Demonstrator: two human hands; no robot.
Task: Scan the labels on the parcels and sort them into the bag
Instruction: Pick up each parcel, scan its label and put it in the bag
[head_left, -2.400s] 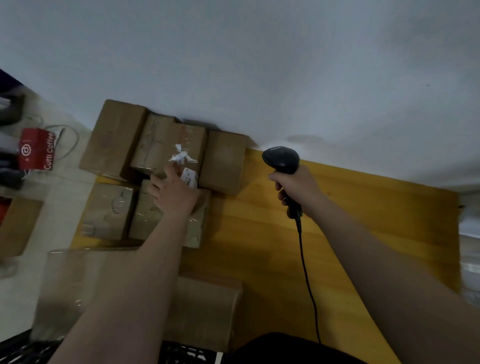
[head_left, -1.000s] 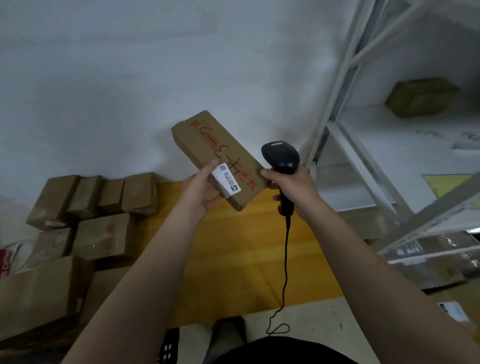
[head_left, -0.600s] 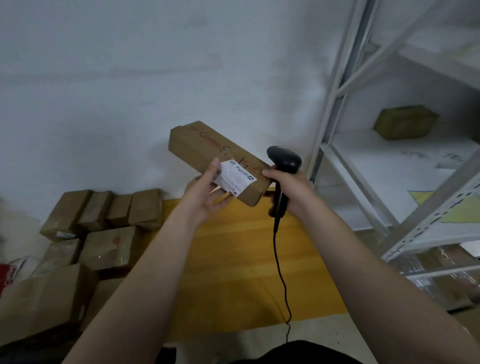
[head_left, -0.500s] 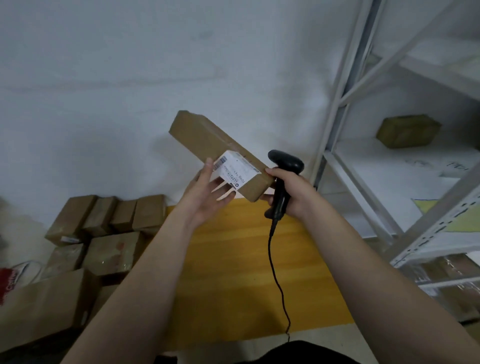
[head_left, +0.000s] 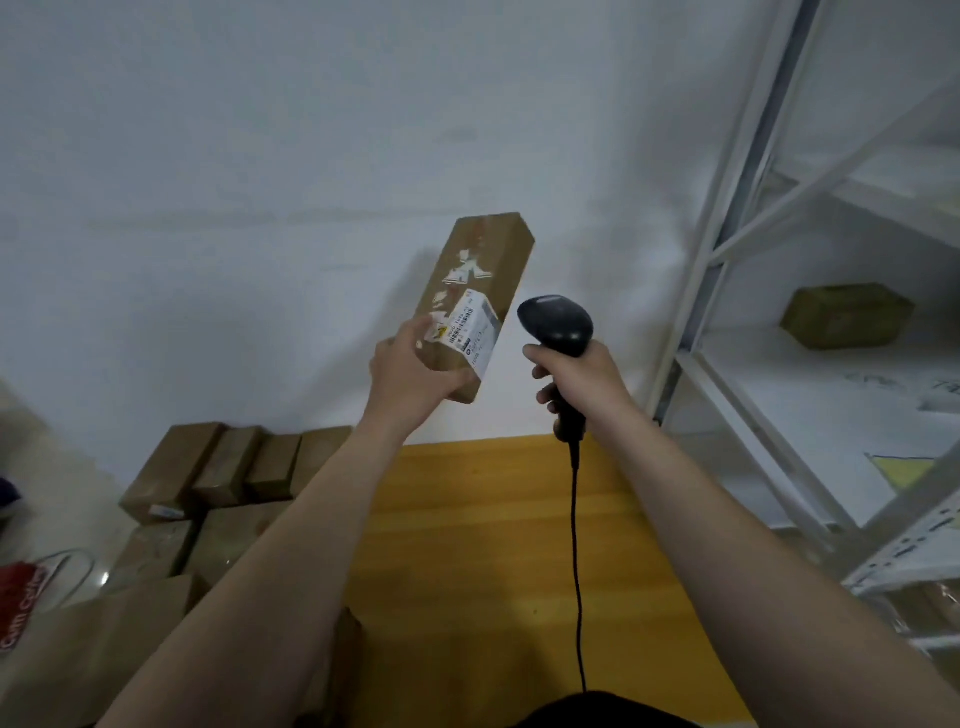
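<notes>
As far as we see, progress: scan pending, bagging left.
Left hand (head_left: 410, 371): grips the long cardboard parcel (head_left: 480, 270), raised at 12 o'clock, label (head_left: 472, 332) toward us.
Right hand (head_left: 582, 379): clasps the barcode scanner (head_left: 556, 325), 3 o'clock of the label.
Remaining: stacked parcels (head_left: 228, 483), 8 o'clock.

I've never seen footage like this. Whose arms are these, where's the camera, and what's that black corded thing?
No machine here: these are a person's bare arms, filmed by a camera worn on their head, looking down. The left hand holds a brown box, its white label showing. The right hand grips a black barcode scanner beside that label. Below lies a yellow table, with more brown boxes piled at its left. A white shelf on the right carries another box.
</notes>
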